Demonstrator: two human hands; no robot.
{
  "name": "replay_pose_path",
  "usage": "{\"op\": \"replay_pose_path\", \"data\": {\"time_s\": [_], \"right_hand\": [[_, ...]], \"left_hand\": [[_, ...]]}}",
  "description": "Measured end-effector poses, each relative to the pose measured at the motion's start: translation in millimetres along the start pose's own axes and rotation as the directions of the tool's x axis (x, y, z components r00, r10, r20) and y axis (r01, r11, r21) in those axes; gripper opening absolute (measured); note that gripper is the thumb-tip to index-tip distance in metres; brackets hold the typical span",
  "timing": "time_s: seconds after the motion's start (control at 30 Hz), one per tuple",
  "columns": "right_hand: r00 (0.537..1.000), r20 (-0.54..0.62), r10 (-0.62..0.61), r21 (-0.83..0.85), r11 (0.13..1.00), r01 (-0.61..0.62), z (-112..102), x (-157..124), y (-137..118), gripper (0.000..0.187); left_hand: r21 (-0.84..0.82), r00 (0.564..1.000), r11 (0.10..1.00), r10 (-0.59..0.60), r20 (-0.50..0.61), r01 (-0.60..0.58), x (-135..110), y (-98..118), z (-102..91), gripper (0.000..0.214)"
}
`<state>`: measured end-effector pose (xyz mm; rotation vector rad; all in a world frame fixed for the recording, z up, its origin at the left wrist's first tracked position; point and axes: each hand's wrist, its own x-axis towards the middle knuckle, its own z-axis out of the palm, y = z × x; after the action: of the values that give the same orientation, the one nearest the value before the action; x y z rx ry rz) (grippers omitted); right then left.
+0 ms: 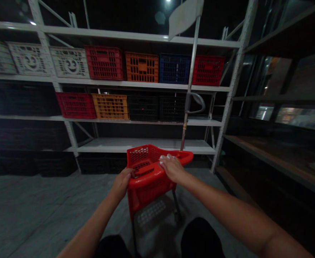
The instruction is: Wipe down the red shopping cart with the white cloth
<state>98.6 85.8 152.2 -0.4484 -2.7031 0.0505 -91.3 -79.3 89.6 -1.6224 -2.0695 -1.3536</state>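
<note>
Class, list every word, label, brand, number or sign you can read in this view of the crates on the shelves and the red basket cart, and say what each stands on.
No text can be read anywhere.
Small yellow tag on the metal pole: too small and blurred to read.
White sign: no writing shows.
Panel on the orange crate: nothing legible.

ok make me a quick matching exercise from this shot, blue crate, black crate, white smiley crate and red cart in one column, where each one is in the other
Things:
1. blue plastic crate
2. black plastic crate
3. white plastic crate with a smiley cutout
4. red plastic shopping cart

Places:
A. lower row of crates, right end
B. under the left hand and right hand
C. upper row of crates, left part
D. upper row of crates, second from right

Pairs: 1-D, 2-A, 3-C, 4-B
</note>
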Motion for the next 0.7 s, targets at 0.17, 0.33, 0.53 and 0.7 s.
{"op": "replay_pose_path", "data": {"time_s": [0.17, 0.33, 0.53, 0.7], "right_hand": [[0.946, -0.21, -0.246, 0.021, 0.967, 0.256, 36.0, -23.8, -33.4, 0.039], [0.994, -0.114, 0.002, 0.031, 1.0, 0.002, 15.2, -8.8, 20.6, 0.039], [0.96, 0.27, 0.077, 0.033, 0.995, -0.089, -10.7, 49.1, 65.6, 0.036], [0.873, 0.452, -0.183, 0.194, 0.975, 0.104, -9.3, 85.7, 24.1, 0.025]], "left_hand": [[0.024, 1.0, 1.0, 0.008, 0.03, -0.009, 0.4, -1.4, -2.8, 0.04], [0.042, 0.999, 0.999, -0.011, 0.047, 0.009, -0.4, 3.1, -3.4, 0.04], [0.03, 1.0, 0.999, -0.023, -0.02, 0.024, -1.6, 0.2, 6.5, 0.039], [0.03, 0.998, 0.999, -0.009, -0.06, 0.011, -2.1, -1.5, 6.1, 0.039]]}}
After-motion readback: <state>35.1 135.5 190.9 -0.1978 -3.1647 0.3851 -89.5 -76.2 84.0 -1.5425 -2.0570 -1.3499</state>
